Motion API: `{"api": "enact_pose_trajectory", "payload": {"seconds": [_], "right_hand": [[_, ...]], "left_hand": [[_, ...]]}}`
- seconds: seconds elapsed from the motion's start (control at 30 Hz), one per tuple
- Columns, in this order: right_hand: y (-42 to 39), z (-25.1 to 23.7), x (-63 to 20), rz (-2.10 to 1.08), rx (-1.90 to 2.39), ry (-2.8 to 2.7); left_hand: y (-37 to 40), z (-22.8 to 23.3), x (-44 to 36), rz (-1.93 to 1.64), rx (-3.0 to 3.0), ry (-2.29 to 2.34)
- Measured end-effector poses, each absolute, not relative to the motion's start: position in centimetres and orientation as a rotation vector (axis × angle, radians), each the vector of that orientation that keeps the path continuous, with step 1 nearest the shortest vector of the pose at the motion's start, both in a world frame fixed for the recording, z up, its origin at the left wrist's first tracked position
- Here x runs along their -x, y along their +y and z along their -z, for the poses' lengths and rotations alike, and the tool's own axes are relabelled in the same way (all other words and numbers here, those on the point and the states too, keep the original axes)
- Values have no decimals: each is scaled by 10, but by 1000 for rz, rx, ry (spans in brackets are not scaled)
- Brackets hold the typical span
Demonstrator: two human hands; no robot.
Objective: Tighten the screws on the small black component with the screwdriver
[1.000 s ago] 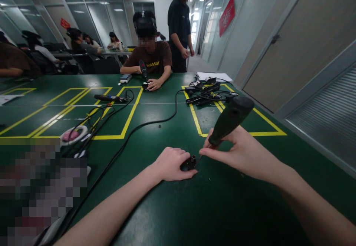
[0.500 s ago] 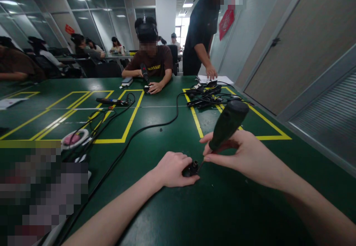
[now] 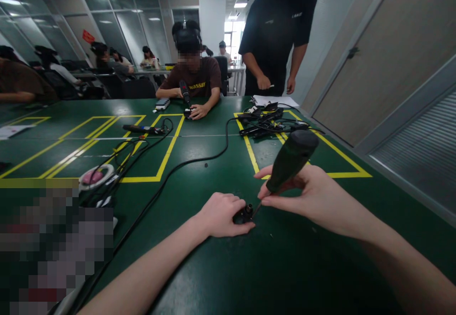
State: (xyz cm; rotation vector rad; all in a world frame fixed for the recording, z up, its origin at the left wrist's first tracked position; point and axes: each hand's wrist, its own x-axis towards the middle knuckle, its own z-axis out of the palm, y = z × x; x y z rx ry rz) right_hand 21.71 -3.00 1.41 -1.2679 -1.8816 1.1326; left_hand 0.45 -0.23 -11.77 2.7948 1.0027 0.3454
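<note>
On the green table my left hand (image 3: 225, 214) is closed around a small black part (image 3: 243, 214) with a short round post standing up from it. The fingers cover much of this part, so its kind does not show. My right hand (image 3: 302, 194) grips a screwdriver (image 3: 292, 159) with a thick dark handle, held low with thumb and fingers near its neck. The tool leans to the upper right, and its thin shaft runs down to the right edge of the black part. Whether the tip sits in a screw is too small to see.
A black cable (image 3: 185, 164) crosses the table to my left. Tangled black devices and cords (image 3: 265, 121) lie beyond my right hand, near white paper (image 3: 288, 101). A tape roll (image 3: 109, 170) is at left. Across the table one person sits working; another person (image 3: 280, 34) stands.
The standing person has straightened, turned toward the table and lifted a hand off the paper. My hands, the screwdriver and the black part stay almost where they were.
</note>
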Motion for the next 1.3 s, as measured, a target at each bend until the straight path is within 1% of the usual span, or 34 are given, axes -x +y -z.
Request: {"api": "enact_pose_trajectory", "payload": {"seconds": [0.63,0.83,0.97,1.3], "right_hand": [[-32,-13,-219,-1112,1223,-1954],[-30,-16,-216,-977,1241,-1915],[-31,-17,-216,-955,1263,-1908],[-30,-15,-217,-995,1194,-1877]], "left_hand": [[-2,121,-3,-367,-2796,1003],[-2,121,-3,-367,-2784,1006],[-1,121,-4,-360,-2782,1000],[-2,119,-4,-372,-2784,1000]]}}
